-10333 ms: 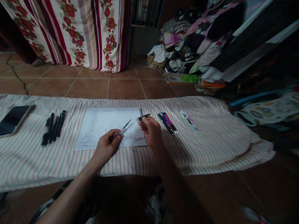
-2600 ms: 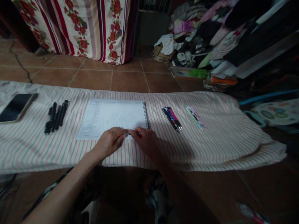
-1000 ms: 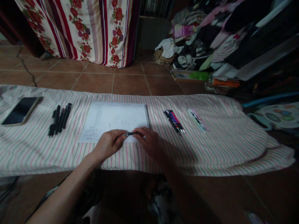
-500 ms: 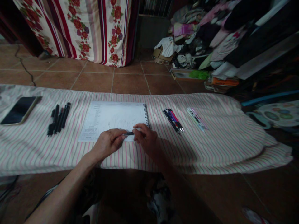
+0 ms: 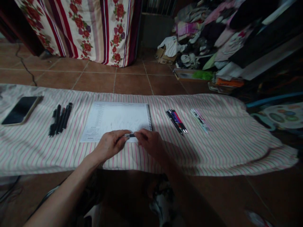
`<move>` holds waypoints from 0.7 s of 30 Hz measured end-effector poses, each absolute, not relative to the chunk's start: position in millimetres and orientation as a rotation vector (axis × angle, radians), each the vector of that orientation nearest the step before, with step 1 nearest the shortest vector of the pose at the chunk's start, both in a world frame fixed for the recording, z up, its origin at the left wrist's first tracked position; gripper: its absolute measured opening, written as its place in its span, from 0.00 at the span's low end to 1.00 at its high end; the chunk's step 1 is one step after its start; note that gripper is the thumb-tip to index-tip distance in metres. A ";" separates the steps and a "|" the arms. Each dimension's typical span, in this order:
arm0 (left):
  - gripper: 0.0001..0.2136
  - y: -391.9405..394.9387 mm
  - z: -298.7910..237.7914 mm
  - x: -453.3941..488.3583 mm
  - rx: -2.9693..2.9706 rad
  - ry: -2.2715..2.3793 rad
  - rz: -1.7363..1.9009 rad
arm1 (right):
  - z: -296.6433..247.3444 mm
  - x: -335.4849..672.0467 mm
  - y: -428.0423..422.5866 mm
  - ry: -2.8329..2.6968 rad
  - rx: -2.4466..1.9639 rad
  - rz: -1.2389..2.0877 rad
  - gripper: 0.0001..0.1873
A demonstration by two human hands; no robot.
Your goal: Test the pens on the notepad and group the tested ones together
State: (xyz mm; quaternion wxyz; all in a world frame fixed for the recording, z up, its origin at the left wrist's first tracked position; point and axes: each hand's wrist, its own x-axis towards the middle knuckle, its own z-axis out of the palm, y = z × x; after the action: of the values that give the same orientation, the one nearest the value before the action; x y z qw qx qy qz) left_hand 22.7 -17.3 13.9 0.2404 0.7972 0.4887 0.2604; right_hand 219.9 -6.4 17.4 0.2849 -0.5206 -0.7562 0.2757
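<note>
Between my two hands a dark pen (image 5: 131, 135) lies sideways above the near edge of a spiral notebook (image 5: 123, 114). My left hand (image 5: 113, 142) is closed on the pen's left part, where a lighter piece shows by the fingertips. My right hand (image 5: 149, 141) pinches the right end, its fingers curled around it. Faint grey marks cover the lower part of the white page. Whether the lighter piece is a cap or part of the barrel I cannot tell.
Several black pens (image 5: 60, 119) lie to the left, beside a phone (image 5: 20, 110). On the right are dark and purple pens (image 5: 177, 121) and pale pens (image 5: 201, 120). All rest on a striped cloth (image 5: 227, 142). Piled clothes (image 5: 201, 34) and a cardboard box (image 5: 165, 57) stand beyond.
My right hand's fingers have closed in from a looser, raised pose and now grip the pen's right end. My left hand keeps its hold. The view has shifted slightly.
</note>
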 end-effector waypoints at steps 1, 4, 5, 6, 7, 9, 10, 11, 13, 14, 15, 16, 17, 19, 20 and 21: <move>0.15 -17.3 14.0 22.8 2.197 1.319 0.703 | 17.6 219.5 -6.5 -2.019 -1.421 0.721 0.17; 0.14 -15.9 14.7 23.1 2.176 1.324 0.696 | 15.6 218.0 -6.8 -1.995 -1.451 0.720 0.17; 0.13 -15.2 14.7 23.2 2.153 1.341 0.706 | 14.5 217.4 -6.8 -1.982 -1.432 0.708 0.14; 0.13 -14.6 14.5 23.3 2.130 1.359 0.717 | 13.3 216.9 -6.7 -1.978 -1.391 0.681 0.12; 0.13 -14.0 14.2 23.2 2.107 1.377 0.729 | 12.3 216.3 -6.4 -1.980 -1.336 0.636 0.12; 0.13 -13.4 13.2 22.7 2.057 1.405 0.724 | 11.2 215.6 -5.2 -1.995 -1.226 0.529 0.11; 0.13 -13.4 12.7 22.4 2.036 1.412 0.706 | 11.1 215.4 -4.4 -2.011 -1.179 0.494 0.09; 0.13 -13.6 12.2 22.1 2.023 1.413 0.694 | 11.2 215.4 -3.5 -2.027 -1.147 0.471 0.07; 0.14 -14.3 11.4 22.0 2.025 1.409 0.693 | 11.6 215.7 -1.7 -2.049 -1.120 0.454 0.06; 0.14 -14.7 11.2 22.1 2.038 1.409 0.697 | 11.7 216.0 -1.0 -2.063 -1.113 0.449 0.05; 0.14 -15.1 11.1 22.3 2.051 1.416 0.703 | 11.8 216.4 -0.5 -2.074 -1.114 0.439 0.05; 0.15 -15.6 11.3 22.6 2.061 1.425 0.706 | 11.8 216.6 -0.2 -2.084 -1.127 0.429 0.05; 0.16 -15.9 11.8 23.0 2.068 1.430 0.705 | 11.9 216.8 -0.3 -2.094 -1.151 0.423 0.06; 0.16 -16.5 13.8 24.0 2.088 1.415 0.716 | 12.5 216.6 -1.1 -2.115 -1.223 0.430 0.09; 0.15 -16.6 15.1 24.4 2.101 1.391 0.722 | 13.0 216.2 -1.9 -2.124 -1.268 0.443 0.11; 0.15 -16.6 16.5 24.9 2.112 1.363 0.721 | 13.5 215.7 -2.7 -2.132 -1.309 0.464 0.13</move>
State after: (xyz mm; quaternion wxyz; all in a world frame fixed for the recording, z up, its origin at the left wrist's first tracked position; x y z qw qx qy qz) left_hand 24.9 -16.6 16.5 0.2602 0.7799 0.5033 0.2661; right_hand 215.7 -2.7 13.5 0.2940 -0.4916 -0.8009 0.1744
